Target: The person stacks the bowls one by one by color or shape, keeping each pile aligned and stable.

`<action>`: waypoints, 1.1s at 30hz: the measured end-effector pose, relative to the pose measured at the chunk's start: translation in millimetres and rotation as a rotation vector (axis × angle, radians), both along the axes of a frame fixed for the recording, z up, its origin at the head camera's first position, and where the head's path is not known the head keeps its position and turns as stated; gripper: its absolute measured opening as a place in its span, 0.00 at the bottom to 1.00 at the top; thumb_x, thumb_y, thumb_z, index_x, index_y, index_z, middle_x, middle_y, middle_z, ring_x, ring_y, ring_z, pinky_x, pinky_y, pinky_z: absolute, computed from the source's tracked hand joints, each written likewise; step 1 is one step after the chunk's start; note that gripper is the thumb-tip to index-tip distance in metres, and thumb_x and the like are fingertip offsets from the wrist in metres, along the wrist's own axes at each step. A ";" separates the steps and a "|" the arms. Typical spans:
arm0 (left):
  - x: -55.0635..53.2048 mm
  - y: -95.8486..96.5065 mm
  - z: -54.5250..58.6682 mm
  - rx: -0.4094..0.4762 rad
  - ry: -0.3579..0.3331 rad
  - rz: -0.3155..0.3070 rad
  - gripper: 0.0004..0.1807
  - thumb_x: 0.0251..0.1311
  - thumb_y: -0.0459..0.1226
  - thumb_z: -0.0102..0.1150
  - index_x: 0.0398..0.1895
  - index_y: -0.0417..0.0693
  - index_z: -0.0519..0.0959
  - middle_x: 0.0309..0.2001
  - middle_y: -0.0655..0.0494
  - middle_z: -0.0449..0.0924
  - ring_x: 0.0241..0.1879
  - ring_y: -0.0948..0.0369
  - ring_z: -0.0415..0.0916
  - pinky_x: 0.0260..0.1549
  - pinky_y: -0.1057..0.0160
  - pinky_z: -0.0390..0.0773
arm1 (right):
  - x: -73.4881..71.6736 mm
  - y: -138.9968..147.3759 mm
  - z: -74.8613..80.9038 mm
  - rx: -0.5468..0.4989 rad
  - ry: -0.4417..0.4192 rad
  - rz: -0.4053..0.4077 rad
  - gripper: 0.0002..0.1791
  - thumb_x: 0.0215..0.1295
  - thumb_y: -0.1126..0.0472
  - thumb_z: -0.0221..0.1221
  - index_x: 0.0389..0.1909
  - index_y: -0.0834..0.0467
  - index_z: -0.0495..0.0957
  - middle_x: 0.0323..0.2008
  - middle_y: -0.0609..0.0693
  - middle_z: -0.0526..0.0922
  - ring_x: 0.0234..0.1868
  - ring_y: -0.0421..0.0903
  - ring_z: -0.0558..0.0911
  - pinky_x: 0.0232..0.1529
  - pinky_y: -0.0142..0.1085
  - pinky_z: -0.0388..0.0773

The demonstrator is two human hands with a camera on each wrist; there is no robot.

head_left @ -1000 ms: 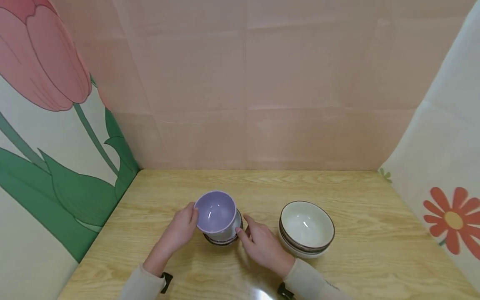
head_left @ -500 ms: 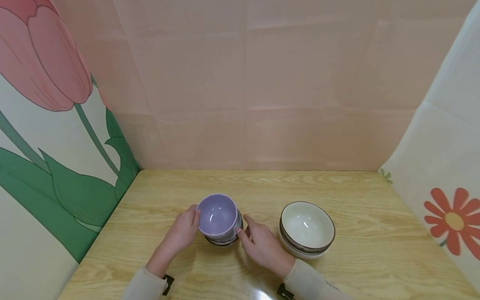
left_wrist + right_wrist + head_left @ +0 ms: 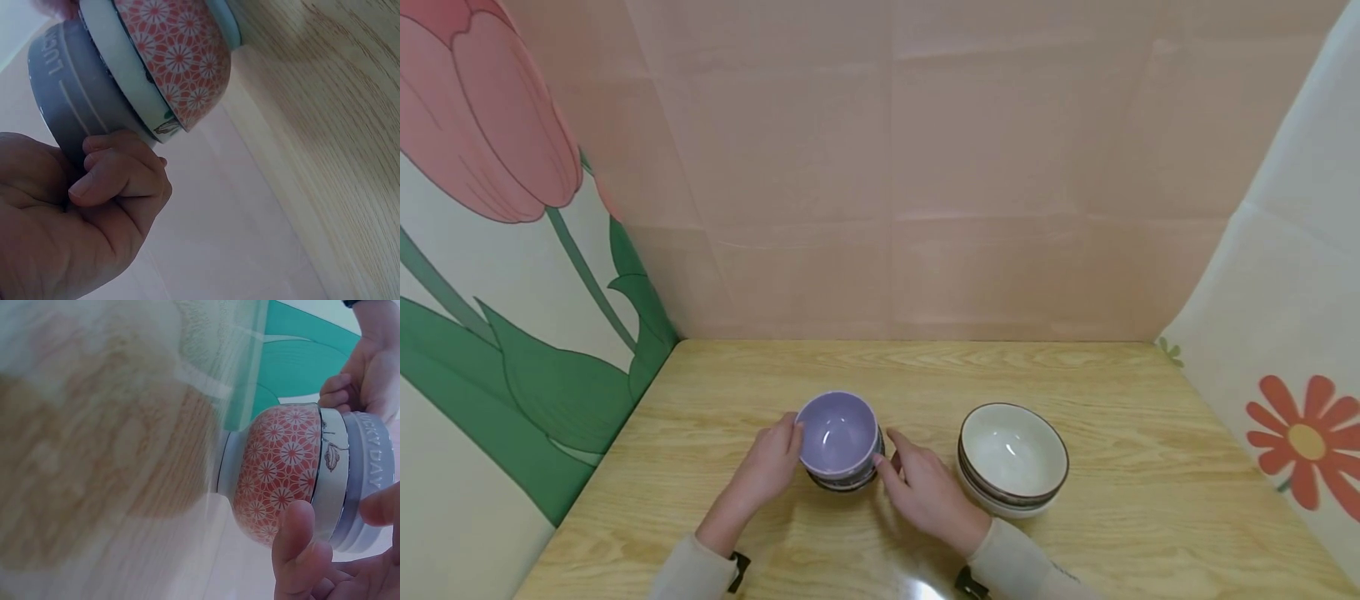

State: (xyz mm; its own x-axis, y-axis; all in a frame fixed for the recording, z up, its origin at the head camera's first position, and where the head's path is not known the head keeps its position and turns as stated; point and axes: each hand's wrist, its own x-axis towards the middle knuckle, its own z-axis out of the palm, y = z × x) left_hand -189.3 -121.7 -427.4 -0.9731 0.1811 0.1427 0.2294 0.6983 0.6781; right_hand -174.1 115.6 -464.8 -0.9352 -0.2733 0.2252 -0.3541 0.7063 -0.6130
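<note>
A lavender bowl (image 3: 837, 435) sits on top of a small stack, its inside facing up. My left hand (image 3: 772, 458) pinches its rim from the left, fingers curled under the wall in the left wrist view. Beneath it show a white bowl (image 3: 122, 62) with a dark-edged rim and a red flower-patterned bowl (image 3: 281, 456) with a pale foot on the table. From the right, my right hand (image 3: 928, 492) steadies the stack. Its thumb lies at the lavender bowl's wall, and its bent fingers are at the red patterned bowl in the right wrist view.
A second stack of bowls (image 3: 1015, 454), cream inside with brown rims, stands just right of my right hand. The wooden table (image 3: 1112, 533) ends at a pink backdrop (image 3: 887, 250). Flower-print sheets flank both sides.
My left hand has lowered the lavender bowl and shifted it slightly right, so it nests in the stack and covers the white bowl's inside. My right hand has stayed in place.
</note>
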 end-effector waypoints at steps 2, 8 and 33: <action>0.2 0.4 -0.2 -0.003 0.002 0.000 0.17 0.76 0.33 0.42 0.53 0.26 0.75 0.43 0.36 0.83 0.38 0.52 0.82 0.34 0.56 0.83 | 0.3 0.3 0.3 -0.004 -0.003 0.004 0.30 0.74 0.48 0.53 0.65 0.68 0.70 0.25 0.37 0.76 0.25 0.33 0.72 0.30 0.32 0.73; -0.5 1.6 -1.6 -0.018 0.005 0.007 0.16 0.76 0.33 0.42 0.51 0.28 0.75 0.40 0.38 0.83 0.35 0.54 0.81 0.32 0.58 0.82 | -0.1 0.4 -0.2 -0.005 0.003 0.014 0.29 0.75 0.49 0.53 0.65 0.68 0.70 0.25 0.37 0.75 0.24 0.32 0.72 0.30 0.31 0.73; -2.1 9.2 -7.5 -0.100 0.009 0.039 0.16 0.76 0.35 0.42 0.51 0.30 0.76 0.40 0.39 0.84 0.36 0.53 0.82 0.34 0.55 0.83 | 0.7 0.4 2.0 -0.034 0.035 0.055 0.26 0.73 0.59 0.55 0.68 0.63 0.69 0.28 0.39 0.79 0.24 0.32 0.72 0.28 0.30 0.72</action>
